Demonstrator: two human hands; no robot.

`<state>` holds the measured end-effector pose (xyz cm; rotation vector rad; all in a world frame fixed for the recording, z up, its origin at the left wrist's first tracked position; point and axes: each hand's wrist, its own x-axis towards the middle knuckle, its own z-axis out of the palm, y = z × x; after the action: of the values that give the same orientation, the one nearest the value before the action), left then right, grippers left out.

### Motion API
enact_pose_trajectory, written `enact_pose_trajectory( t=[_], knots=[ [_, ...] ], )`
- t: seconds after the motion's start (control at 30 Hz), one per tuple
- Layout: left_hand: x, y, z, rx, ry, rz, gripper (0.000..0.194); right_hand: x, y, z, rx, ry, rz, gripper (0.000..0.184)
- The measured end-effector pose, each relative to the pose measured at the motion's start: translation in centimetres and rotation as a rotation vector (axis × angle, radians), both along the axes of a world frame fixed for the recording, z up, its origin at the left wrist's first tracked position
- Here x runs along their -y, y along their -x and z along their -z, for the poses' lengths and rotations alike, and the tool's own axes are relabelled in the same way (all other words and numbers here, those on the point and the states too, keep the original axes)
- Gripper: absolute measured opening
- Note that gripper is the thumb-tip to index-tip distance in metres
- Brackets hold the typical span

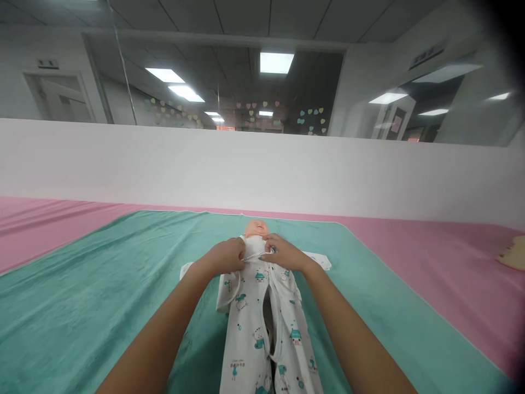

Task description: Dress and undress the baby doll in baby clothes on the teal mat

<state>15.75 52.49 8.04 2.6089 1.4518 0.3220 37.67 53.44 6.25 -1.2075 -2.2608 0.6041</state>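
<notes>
A baby doll (256,227) lies on its back, head away from me, dressed in white baby clothes (260,295) with teal prints. At the chest, my left hand (229,255) is closed on the left side of the clothes' upper edge. My right hand (283,251) pinches the same edge on the other side, just below the doll's chin. Plain white cloth (254,246) shows between the hands. The printed sleeves spread out to both sides, partly behind my forearms. Lower down, the front gapes in a long slit between the legs.
Beneath the doll spreads a teal blanket (123,290) over a pink sheet (451,273). A low white wall (262,169) with glass above stands behind. At the far right edge lies a pale yellow object (513,254), partly cut off.
</notes>
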Motion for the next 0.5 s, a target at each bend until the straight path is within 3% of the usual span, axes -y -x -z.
enact_pose_trajectory(
  t=[0.17,0.33,0.4,0.5],
  knots=[
    [-0.9,0.5,0.9,0.221,-0.05,-0.033,0.015,-0.3,0.7,1.1,-0.079,-0.159,0.061,0.018],
    [-1.8,0.8,2.1,0.383,-0.036,-0.087,0.01,-1.6,1.3,2.5,-0.062,-0.268,0.287,0.017],
    [-1.9,0.7,2.4,0.43,-0.031,-0.102,0.002,-2.1,1.5,3.0,-0.076,-0.271,0.348,0.016],
    [-1.9,0.6,2.6,0.409,0.006,-0.083,0.013,-2.5,1.6,3.5,-0.168,-0.206,0.325,0.017]
  ],
)
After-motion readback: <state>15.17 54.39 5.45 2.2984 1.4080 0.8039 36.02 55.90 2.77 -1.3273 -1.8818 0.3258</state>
